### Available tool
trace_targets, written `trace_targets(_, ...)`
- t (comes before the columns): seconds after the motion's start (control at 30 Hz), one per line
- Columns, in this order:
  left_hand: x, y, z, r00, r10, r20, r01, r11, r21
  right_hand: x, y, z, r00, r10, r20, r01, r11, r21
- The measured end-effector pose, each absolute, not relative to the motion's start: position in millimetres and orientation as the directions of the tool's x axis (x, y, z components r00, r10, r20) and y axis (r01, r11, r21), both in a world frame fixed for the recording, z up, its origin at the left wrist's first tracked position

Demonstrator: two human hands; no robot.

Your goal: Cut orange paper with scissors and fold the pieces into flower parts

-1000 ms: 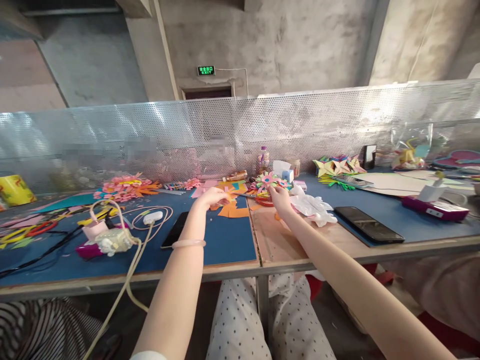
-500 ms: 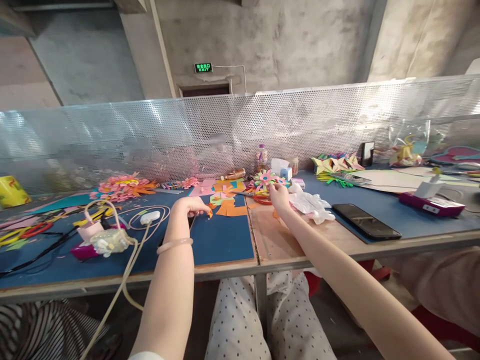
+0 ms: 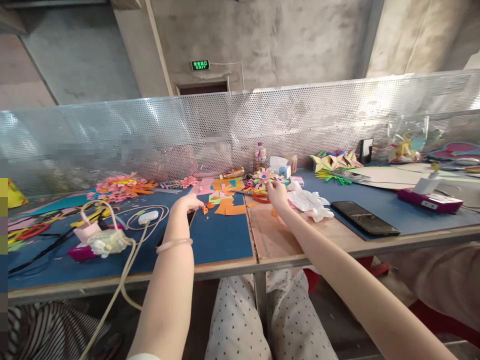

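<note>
My left hand [image 3: 190, 202] is over the blue mat, its fingers stretched toward a small orange paper piece [image 3: 205, 209] that lies just past the fingertips. Further right, my right hand [image 3: 278, 195] is closed in a pinch beside a paper flower [image 3: 265, 175] with pink petals and a blue centre. What sits between those fingertips is too small to make out. Scissors with red-orange handles [image 3: 264, 198] lie partly behind the right hand. Orange paper sheets [image 3: 233, 209] are spread between the hands, with pink and green scraps behind them.
White crumpled plastic gloves [image 3: 313, 204] and a black phone [image 3: 364, 218] lie to the right. On the left stand a power strip with chargers [image 3: 98, 241], cables and a heap of pink paper flowers [image 3: 119, 188]. A perforated metal screen [image 3: 292, 125] runs along the back.
My left hand has drawn back slightly from the orange paper piece, which now lies past its fingertips. My right hand stays by the paper flower, still pinched. The view has shifted a little.
</note>
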State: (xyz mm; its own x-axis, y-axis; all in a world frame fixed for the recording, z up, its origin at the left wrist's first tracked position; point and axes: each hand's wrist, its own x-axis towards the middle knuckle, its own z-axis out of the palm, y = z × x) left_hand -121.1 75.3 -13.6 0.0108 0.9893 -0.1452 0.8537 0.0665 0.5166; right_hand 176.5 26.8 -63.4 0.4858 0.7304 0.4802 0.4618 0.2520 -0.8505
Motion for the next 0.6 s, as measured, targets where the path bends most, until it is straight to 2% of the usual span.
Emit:
trace_targets(0.07,-117.8,71.8,-10.6,0.046,0.994,-0.095,0.831,0.014,0.556,175.5,25.6,-62.7,0.475,0.735,0.483,0.48,0.243,-0.843)
trace_targets(0.17,-109.7,64.8,-5.0,0.25,0.968,-0.012,0.747,-0.185,0.638,174.4,25.7,-63.8,0.445,0.735,0.511,0.516,0.256,-0.818)
trace_targets(0.23,-104.1,60.9,-1.8,0.324,0.945,0.039,0.71,-0.27,0.65,174.0,26.2,-65.1,0.423,0.732,0.533,0.542,0.267,-0.797)
trace_targets(0.5,-103.2,66.0,-5.8,0.279,0.922,0.27,0.657,-0.388,0.646,172.8,28.2,-67.6,0.367,0.737,0.567,0.589,0.287,-0.755)
trace_targets(0.6,-101.1,67.2,-7.1,0.292,0.906,0.306,0.643,-0.423,0.638,172.4,29.3,-68.7,0.331,0.741,0.585,0.63,0.288,-0.721)
